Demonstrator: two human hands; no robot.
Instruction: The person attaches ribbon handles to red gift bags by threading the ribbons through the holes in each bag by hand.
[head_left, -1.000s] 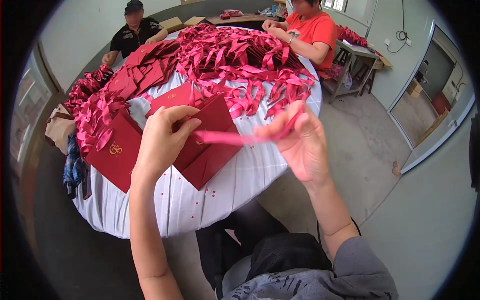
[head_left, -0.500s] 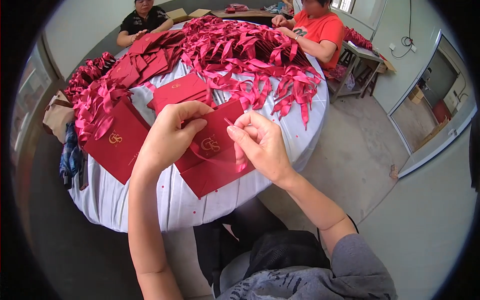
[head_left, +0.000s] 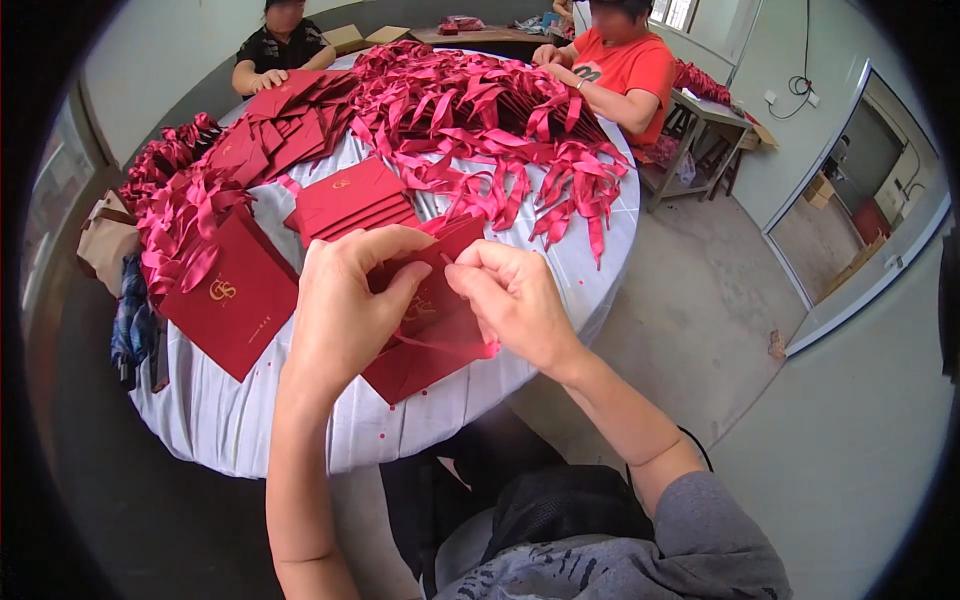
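Item, lower centre of the frame: our left hand (head_left: 345, 300), thumb and fingers pinching the top edge of a dark red paper bag (head_left: 410, 372). Item, just right of it: our right hand (head_left: 515, 300), thumb and forefinger pinched at the bag's upper front, apparently on the tip of a pink ribbon (head_left: 440, 347). The bag is at frame centre, tilted above the table edge; the ribbon sags across its face in a slack curve, slightly blurred. We judge this bag part-finished: ribbon present, no settled handle loop. Whether either end passes through the paper, we cannot tell.

Item, left of centre: one red bag (head_left: 235, 290) with a gold emblem, leaning beside ribboned bags (head_left: 185, 225); by their loops, we class these as done.

Item, centre, beyond our hands: a neat stack of flat bags (head_left: 345, 195), no ribbon visible on the top one; we enter these as likely left to do.

Item, upper left: a loose heap of flat bags (head_left: 280, 140), mostly without visible ribbon.

Item, upper centre: a broad pile of ribboned bags (head_left: 470, 100), the largest finished-looking lot.

Item, top edge: two seated co-workers, one in black (head_left: 285, 50), one in red (head_left: 625, 75).
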